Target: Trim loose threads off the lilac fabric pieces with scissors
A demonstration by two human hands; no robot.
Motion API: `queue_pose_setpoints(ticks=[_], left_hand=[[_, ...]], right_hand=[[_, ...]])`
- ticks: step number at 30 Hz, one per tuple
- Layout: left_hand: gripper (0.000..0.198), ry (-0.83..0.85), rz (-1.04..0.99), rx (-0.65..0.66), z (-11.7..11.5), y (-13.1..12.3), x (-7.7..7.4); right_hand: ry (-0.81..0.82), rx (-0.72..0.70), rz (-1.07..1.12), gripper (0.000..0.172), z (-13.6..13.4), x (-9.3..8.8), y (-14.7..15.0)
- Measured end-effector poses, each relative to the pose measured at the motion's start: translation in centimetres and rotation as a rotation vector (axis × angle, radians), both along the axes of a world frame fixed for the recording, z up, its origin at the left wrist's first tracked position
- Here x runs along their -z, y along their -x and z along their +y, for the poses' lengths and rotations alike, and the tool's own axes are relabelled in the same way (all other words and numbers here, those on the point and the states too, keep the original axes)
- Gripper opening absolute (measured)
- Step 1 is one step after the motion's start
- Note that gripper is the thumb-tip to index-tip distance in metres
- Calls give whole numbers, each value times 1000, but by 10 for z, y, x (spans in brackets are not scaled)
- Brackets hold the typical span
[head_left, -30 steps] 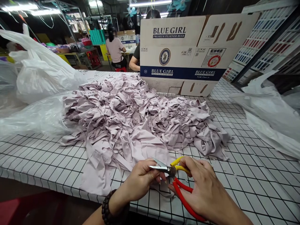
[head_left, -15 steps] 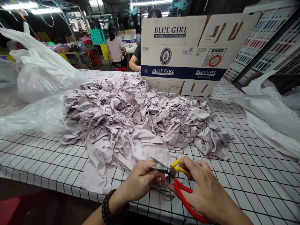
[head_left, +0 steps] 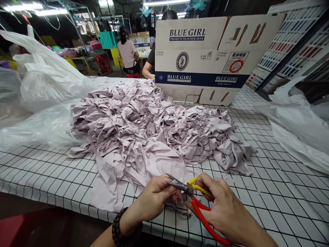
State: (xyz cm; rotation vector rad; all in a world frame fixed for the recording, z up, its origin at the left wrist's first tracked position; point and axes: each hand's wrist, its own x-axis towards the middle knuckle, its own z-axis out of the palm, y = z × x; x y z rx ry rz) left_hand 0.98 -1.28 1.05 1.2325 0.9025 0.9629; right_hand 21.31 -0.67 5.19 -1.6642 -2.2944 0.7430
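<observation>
My right hand (head_left: pixel 218 202) is closed round the scissors (head_left: pixel 189 189), which have one yellow handle and one red handle. Their slightly parted blades point left, over the fingers of my left hand (head_left: pixel 156 197). That hand is pinched shut on a piece of pale lilac fabric (head_left: pixel 183 208), part of which hangs below the fingers. The fingers and blades hide most of this piece. Just beyond both hands lies a large heap of the same lilac fabric pieces (head_left: pixel 144 127), crumpled and overlapping.
The table has a white cloth with a black grid (head_left: pixel 277 192). A printed cardboard box (head_left: pixel 200 61) stands behind the heap. Plastic bags lie at the left (head_left: pixel 51 82) and right (head_left: pixel 295 120). Beyond the box a person's arm (head_left: pixel 148 68) shows; another person (head_left: pixel 127 53) sits farther back.
The scissor blades have closed slightly, their gap narrowing. Both hands keep nearly the same place, and the fabric heap looks unchanged.
</observation>
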Motion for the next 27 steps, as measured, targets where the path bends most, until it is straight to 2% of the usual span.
queue_pose_setpoints(ticks=[8, 13, 16, 19, 22, 24, 27], left_hand=[[41, 19, -23, 14, 0, 0, -1], [43, 48, -6, 23, -1, 1, -3], [45, 35, 22, 19, 0, 3, -5], [46, 15, 2, 8, 2, 4, -6], [45, 30, -26, -8, 2, 9, -4], [43, 32, -35, -21, 2, 16, -3], [38, -35, -10, -100, 2, 34, -4]], right_hand=[[-8, -21, -31, 30, 2, 9, -5], [-147, -90, 2, 32, 6, 18, -5], [-198, -76, 39, 41, 9, 21, -11], [-117, 138, 40, 46, 14, 29, -38], [42, 425, -143, 41, 22, 49, -88], [119, 519, -276, 34, 25, 65, -125], [127, 550, -277, 21, 22, 83, -163]])
